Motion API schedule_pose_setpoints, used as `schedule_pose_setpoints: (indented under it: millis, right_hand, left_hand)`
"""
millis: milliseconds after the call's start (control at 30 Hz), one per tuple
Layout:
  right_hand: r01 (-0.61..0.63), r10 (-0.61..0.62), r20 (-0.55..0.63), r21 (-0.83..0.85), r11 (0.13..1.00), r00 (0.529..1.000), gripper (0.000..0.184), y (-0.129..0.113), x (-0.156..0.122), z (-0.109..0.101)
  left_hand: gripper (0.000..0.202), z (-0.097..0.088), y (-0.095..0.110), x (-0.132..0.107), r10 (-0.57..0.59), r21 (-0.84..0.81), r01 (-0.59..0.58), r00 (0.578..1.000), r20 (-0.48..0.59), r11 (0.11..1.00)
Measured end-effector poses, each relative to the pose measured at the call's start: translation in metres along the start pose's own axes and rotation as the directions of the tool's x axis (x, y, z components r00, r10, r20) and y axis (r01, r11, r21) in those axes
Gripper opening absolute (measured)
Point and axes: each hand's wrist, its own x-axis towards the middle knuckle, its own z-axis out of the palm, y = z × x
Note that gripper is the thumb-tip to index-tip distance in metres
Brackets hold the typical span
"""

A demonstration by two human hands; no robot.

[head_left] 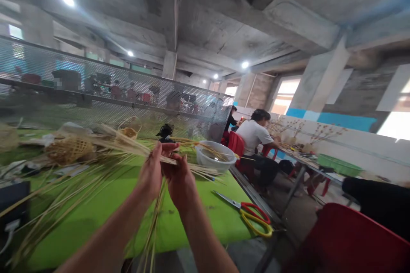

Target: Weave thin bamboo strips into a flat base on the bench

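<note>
Both hands are close together above the green tabletop (205, 221). My left hand (153, 174) is closed around a bundle of pale flat strips (128, 144), which fans out to the left. Beside it, my right hand (179, 179) pinches the right end of the same strips, with its fingers curled. Thin loose strips (153, 230) hang over the table's front edge below the hands. Open scissors (253, 215) with one red and one yellow handle lie to the right. A white bowl (213, 162) stands behind them, with long strips across its rim.
Woven baskets (68, 150) and more loose strips lie on the left. A dark box (14, 204) with a white cable sits at the left edge. A perforated metal screen (112, 93) borders the back. A person in a white shirt (251, 134) sits at right, near a red chair (355, 239).
</note>
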Motion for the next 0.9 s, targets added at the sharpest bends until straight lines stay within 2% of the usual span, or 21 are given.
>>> schedule_pose_setpoints:
  millis: [67,167,200,233,267,300,333,367,400,467,500,567,667,767,900]
  right_hand:
    - [-0.145,0.148,0.043,-0.065,0.987,0.988,0.045,0.001,-0.019,-0.006]
    - [-0.342,0.404,0.141,-0.326,0.881,0.904,0.043,-0.016,-0.052,-0.018]
    - [-0.353,0.453,0.146,-0.437,0.827,0.879,0.042,-0.026,-0.061,-0.021]
    - [-0.324,0.46,0.134,-0.541,0.776,0.878,0.039,-0.038,-0.067,-0.022]
    - [-0.263,0.413,0.109,-0.62,0.739,0.904,0.036,-0.05,-0.07,-0.023]
    - [-0.18,0.314,0.08,-0.676,0.715,0.946,0.033,-0.062,-0.07,-0.023]
    - [-0.068,0.153,0.056,-0.716,0.695,0.987,0.029,-0.073,-0.066,-0.023]
    - [0.044,-0.013,0.048,-0.745,0.665,0.999,0.029,-0.08,-0.06,-0.023]
    - [0.127,-0.135,0.054,-0.771,0.624,0.989,0.034,-0.084,-0.051,-0.023]
    - [0.202,-0.229,0.082,-0.794,0.574,0.97,0.053,-0.081,-0.033,-0.026]
    - [0.205,-0.212,0.094,-0.773,0.6,0.973,0.061,-0.075,-0.024,-0.028]
    - [0.183,-0.154,0.102,-0.658,0.731,0.983,0.067,-0.058,-0.01,-0.032]
    - [0.127,-0.114,0.057,-0.506,0.853,0.992,0.056,-0.038,0.002,-0.037]
    - [0.137,-0.15,0.009,-0.46,0.877,0.989,0.037,-0.037,0.007,-0.04]
    - [0.143,-0.159,0.007,-0.481,0.865,0.987,0.017,-0.048,0.014,-0.047]
  left_hand:
    - [0.049,-0.003,0.009,0.01,0.012,-0.041,-0.012,1.0,-0.002,0.999]
    - [0.044,-0.003,0.022,0.024,0.052,-0.056,-0.053,0.998,-0.02,0.997]
    - [0.043,-0.001,0.025,0.029,0.045,-0.047,-0.045,0.999,-0.006,0.998]
    - [0.043,0.001,0.027,0.033,0.032,-0.029,-0.032,0.999,0.01,0.999]
    - [0.042,0.004,0.028,0.036,0.016,0.0,-0.016,1.0,0.023,1.0]
    - [0.042,0.008,0.026,0.039,-0.007,0.041,0.006,0.999,0.036,0.999]
    - [0.041,0.013,0.024,0.041,-0.036,0.086,0.032,0.998,0.047,0.996]
    - [0.041,0.017,0.019,0.042,-0.069,0.132,0.061,0.996,0.056,0.989]
    - [0.039,0.022,0.013,0.043,-0.104,0.173,0.091,0.993,0.064,0.981]
    - [0.035,0.031,0.0,0.043,-0.157,0.229,0.135,0.984,0.079,0.964]
    - [0.033,0.036,-0.007,0.041,-0.174,0.247,0.148,0.981,0.088,0.958]
    - [0.029,0.044,-0.02,0.037,-0.191,0.268,0.157,0.976,0.107,0.951]
    - [0.025,0.055,-0.029,0.031,-0.211,0.284,0.163,0.966,0.148,0.945]
    - [0.021,0.062,-0.026,0.028,-0.237,0.276,0.172,0.945,0.224,0.946]
    - [0.018,0.068,-0.015,0.029,-0.24,0.266,0.15,0.906,0.349,0.952]
